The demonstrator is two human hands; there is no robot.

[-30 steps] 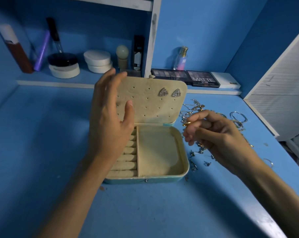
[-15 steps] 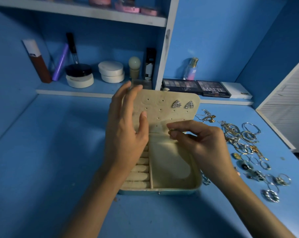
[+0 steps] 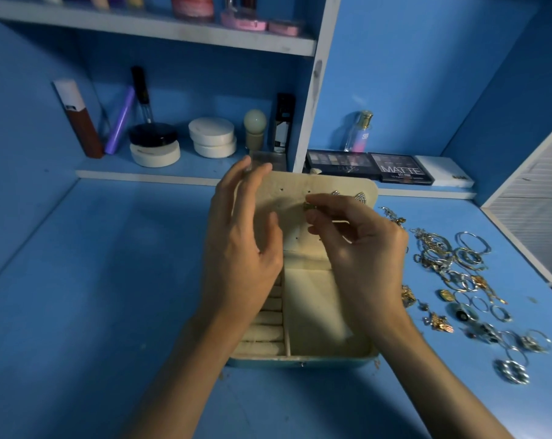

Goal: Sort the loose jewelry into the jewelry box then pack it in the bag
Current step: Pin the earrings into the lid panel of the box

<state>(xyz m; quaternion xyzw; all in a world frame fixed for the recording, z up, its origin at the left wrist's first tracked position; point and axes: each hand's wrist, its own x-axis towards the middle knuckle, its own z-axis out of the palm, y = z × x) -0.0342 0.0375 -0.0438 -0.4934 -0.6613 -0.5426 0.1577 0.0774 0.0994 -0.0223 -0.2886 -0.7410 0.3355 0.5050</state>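
Observation:
An open jewelry box point(image 3: 303, 359) with a beige lining sits in the middle of the blue table. Its raised lid point(image 3: 293, 191) has rows of small holes, and two silver triangular earrings point(image 3: 347, 195) are pinned at the upper right. My right hand point(image 3: 360, 248) pinches a small gold earring point(image 3: 307, 206) at its fingertips, right against the lid. My left hand point(image 3: 243, 242) hovers over the box's left side with fingers spread, near the lid's left edge. It hides part of the ring rolls point(image 3: 265, 331). Loose jewelry point(image 3: 458, 280) lies to the right.
Makeup palettes point(image 3: 369, 166), a perfume bottle point(image 3: 360, 131), round jars point(image 3: 213, 137) and tubes stand on the back ledge and shelf. A white slatted panel point(image 3: 534, 217) borders the table at the right. No bag is in view.
My right hand carried the small gold earring from the pile at the right over the box and up to the lid. My left hand stayed by the lid. The camera tilted up.

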